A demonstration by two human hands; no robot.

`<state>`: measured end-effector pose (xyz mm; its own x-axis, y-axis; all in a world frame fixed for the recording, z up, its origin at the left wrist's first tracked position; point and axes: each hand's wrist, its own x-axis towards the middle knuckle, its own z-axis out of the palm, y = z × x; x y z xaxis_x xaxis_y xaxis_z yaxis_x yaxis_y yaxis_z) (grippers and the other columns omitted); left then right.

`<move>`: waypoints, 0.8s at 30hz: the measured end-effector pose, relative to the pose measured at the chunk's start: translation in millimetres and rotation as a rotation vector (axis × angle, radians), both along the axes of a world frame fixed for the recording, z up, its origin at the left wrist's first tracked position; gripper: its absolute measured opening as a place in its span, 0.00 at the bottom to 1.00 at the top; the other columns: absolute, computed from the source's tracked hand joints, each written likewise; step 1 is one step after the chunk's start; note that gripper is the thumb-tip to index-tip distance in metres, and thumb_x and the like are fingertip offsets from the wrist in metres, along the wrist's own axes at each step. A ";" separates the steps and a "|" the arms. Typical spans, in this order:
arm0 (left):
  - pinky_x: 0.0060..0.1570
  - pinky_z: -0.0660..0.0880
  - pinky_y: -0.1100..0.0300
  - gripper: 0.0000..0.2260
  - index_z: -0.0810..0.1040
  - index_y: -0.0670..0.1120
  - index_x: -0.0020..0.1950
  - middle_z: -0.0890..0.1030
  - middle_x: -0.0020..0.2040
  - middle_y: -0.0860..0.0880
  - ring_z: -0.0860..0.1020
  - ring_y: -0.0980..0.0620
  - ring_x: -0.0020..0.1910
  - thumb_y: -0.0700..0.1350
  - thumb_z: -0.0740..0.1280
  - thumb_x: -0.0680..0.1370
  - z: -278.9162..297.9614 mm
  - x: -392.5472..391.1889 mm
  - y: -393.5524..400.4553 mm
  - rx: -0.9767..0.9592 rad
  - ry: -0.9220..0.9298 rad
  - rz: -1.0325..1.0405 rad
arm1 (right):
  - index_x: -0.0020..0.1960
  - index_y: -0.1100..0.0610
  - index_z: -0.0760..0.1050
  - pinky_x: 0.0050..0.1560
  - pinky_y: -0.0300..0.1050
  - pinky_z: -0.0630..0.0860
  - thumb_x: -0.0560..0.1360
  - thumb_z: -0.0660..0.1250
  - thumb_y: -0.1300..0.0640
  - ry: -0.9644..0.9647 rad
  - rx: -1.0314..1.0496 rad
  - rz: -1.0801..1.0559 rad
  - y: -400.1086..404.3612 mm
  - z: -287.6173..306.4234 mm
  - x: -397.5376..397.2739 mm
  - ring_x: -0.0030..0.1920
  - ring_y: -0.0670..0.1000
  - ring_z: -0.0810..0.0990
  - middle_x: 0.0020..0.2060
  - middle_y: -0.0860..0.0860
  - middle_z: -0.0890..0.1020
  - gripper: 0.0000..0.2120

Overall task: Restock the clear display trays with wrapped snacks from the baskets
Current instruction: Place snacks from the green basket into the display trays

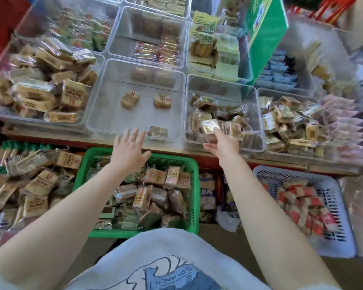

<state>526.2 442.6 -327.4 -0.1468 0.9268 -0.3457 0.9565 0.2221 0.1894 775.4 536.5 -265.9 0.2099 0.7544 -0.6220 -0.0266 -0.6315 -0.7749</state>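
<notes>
Right hand (pixel 223 146) is out over the right-hand tray (pixel 258 148), a wrapped snack (pixel 210 126) pinched at the fingertips, poised above the heap already lying there. Left hand (pixel 129 150) is spread wide, fingers straight, holding nothing, hovering at the front lip of the middle tray (pixel 105 114). That tray is nearly bare: two snacks toward the back, one (pixel 157 131) tucked against the front wall just beyond the fingers.

Risk here, by the look of it: the pinch is light and sits on slick wrapper, so the snack could slip early and fall short of the tray, down into the gap by the green basket (pixel 194 185). The right tray's pile is uneven too, so a dropped pack may slide off the top. It could also land among the wrong kind; the labels are too blurred to check.

Around: the green basket sits below, full of mixed packs, a pale basket (pixel 344 233) to the right, and a green box (pixel 264 38) stands behind the trays.
</notes>
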 end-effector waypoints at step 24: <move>0.77 0.50 0.45 0.37 0.37 0.62 0.79 0.35 0.81 0.51 0.31 0.49 0.78 0.63 0.59 0.80 -11.3 -5.3 -8.9 -0.023 -0.105 0.001 | 0.68 0.57 0.68 0.40 0.46 0.74 0.78 0.69 0.53 -0.733 -0.277 0.961 -139.3 -151.0 -14.6 0.48 0.54 0.80 0.55 0.54 0.80 0.21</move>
